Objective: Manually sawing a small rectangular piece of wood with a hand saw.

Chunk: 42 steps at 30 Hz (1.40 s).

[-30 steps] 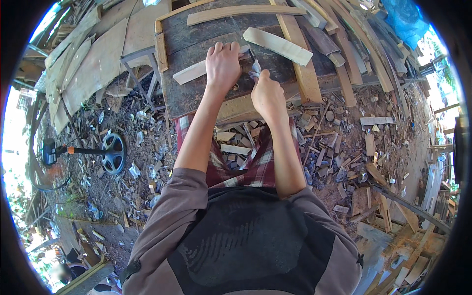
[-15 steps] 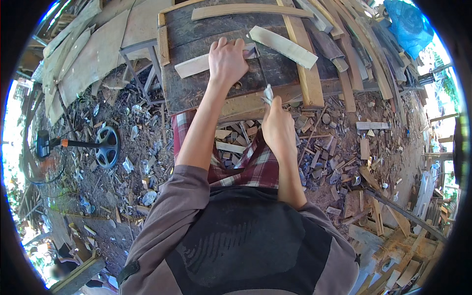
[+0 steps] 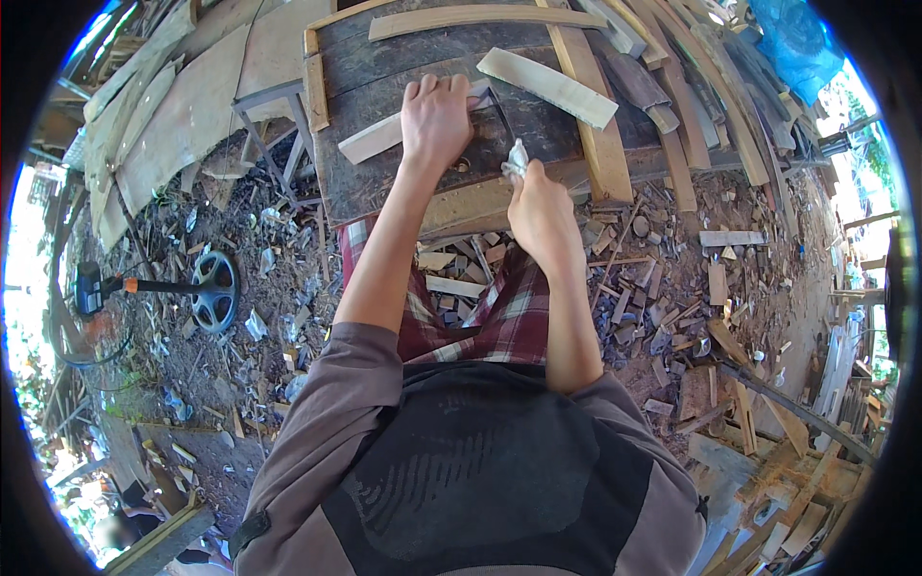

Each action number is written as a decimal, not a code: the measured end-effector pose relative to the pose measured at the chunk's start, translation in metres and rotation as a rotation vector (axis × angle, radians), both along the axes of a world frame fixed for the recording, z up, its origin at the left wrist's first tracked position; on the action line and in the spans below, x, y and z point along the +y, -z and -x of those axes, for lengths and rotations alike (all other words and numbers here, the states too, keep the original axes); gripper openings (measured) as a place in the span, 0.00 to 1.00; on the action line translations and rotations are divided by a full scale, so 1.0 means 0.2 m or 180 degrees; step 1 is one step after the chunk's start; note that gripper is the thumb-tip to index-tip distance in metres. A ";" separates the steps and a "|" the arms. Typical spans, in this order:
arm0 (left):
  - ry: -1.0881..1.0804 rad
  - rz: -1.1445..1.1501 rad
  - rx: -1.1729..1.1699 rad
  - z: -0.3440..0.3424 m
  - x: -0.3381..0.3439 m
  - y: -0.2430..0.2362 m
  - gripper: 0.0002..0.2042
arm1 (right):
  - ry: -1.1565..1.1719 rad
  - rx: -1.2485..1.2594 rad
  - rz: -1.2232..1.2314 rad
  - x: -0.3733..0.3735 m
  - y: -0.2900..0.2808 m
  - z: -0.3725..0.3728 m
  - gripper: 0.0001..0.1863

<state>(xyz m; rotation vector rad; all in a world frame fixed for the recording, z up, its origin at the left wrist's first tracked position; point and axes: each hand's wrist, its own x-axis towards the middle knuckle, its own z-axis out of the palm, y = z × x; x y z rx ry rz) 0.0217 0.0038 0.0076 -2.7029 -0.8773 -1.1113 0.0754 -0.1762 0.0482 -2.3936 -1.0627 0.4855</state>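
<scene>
My left hand (image 3: 437, 120) is closed over a short pale wood strip (image 3: 370, 142), pressing it onto a dark plank workbench (image 3: 384, 72). The strip's left end sticks out past the hand, and its right end shows by the fingers. In my right hand (image 3: 543, 216) is a handsaw by its handle (image 3: 517, 158), which looks wrapped in whitish material. Its thin dark blade (image 3: 503, 117) runs away from me to the strip's right end, beside my left hand. Just right of the blade, a second pale board (image 3: 547, 86) lies slanted on the bench.
A long lumber piece (image 3: 591, 144) crosses the bench's right side, and a board (image 3: 471, 16) lies along its far part. Stacked planks (image 3: 691, 96) stand to the right. Wood offcuts (image 3: 663, 298) litter the ground. A black wheel-shaped object on a shaft (image 3: 215, 291) is at left.
My right hand has pushed the saw forward, away from me, so less blade shows between handle and wood strip. My left hand still holds the strip in about the same place.
</scene>
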 end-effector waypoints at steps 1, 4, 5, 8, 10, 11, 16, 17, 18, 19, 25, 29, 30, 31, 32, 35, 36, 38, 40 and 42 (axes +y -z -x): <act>0.0006 -0.0003 0.0005 0.00 0.00 0.00 0.05 | 0.0006 0.0005 -0.0003 0.01 -0.01 -0.02 0.14; -0.0130 -0.0222 -0.0006 0.03 -0.01 0.01 0.06 | -0.0089 0.0007 0.0109 0.01 -0.03 -0.09 0.14; -0.0102 -0.0213 0.0003 0.03 -0.01 0.01 0.06 | -0.0061 0.0018 0.0118 0.01 -0.03 -0.10 0.14; -0.0107 -0.0230 0.0073 0.03 0.00 0.00 0.06 | -0.0220 0.0001 0.0345 0.03 -0.11 -0.07 0.14; -0.0101 -0.0211 0.0056 0.03 0.00 0.00 0.06 | -0.0161 -0.0020 0.0299 0.04 -0.10 -0.05 0.14; -0.0124 -0.0195 0.0031 0.04 0.00 0.00 0.06 | -0.0129 -0.0051 0.0252 0.05 -0.10 -0.04 0.14; -0.0198 -0.0444 0.0262 0.01 -0.04 0.02 0.03 | -0.0023 -0.0246 -0.0271 0.18 0.02 -0.06 0.12; -0.0124 -0.0492 0.0287 0.00 -0.04 0.02 0.03 | -0.0060 -0.0231 -0.0290 0.20 0.02 -0.07 0.11; -0.0185 -0.0442 0.0324 0.00 -0.04 0.02 0.03 | -0.0094 -0.0214 -0.0309 0.19 0.02 -0.08 0.11; -0.0278 -0.0386 0.0367 0.00 -0.04 0.01 0.03 | -0.0047 -0.0180 -0.0344 0.19 0.03 -0.07 0.11; -0.0366 0.0095 0.0726 -0.03 0.00 -0.05 0.06 | -0.0081 -0.0169 -0.0458 0.01 0.05 -0.01 0.09; -0.0273 -0.0178 0.0440 -0.01 0.02 -0.03 0.05 | -0.0009 0.0107 -0.0379 -0.13 0.03 0.07 0.08; -0.0296 -0.0188 0.0439 0.00 0.03 -0.02 0.05 | 0.0014 0.0116 -0.0266 -0.14 0.02 0.08 0.08; -0.0208 -0.0270 0.0425 0.00 0.02 -0.01 0.05 | 0.0065 0.0136 -0.0130 -0.15 0.02 0.09 0.09; -0.0130 -0.0352 0.0410 0.00 0.01 -0.01 0.05 | 0.0062 0.0145 -0.0118 -0.15 0.02 0.10 0.09; -0.0175 -0.0299 0.0452 0.00 0.01 -0.02 0.04 | 0.0046 0.0007 -0.0160 -0.11 0.01 0.07 0.09; -0.0200 -0.0295 0.0447 0.01 -0.01 -0.02 0.04 | 0.0034 0.0028 -0.0188 -0.10 0.00 0.06 0.09; -0.0034 -0.0466 0.0392 0.02 -0.06 -0.01 0.02 | 0.0048 0.0053 -0.0224 -0.06 -0.01 0.02 0.09; -0.0076 -0.0472 0.0324 0.01 -0.06 0.00 0.02 | -0.0035 -0.0065 -0.0336 0.03 0.01 0.01 0.08; -0.0124 -0.0474 0.0260 0.02 -0.04 0.01 0.02 | -0.0030 -0.0010 -0.0330 0.08 0.00 0.01 0.09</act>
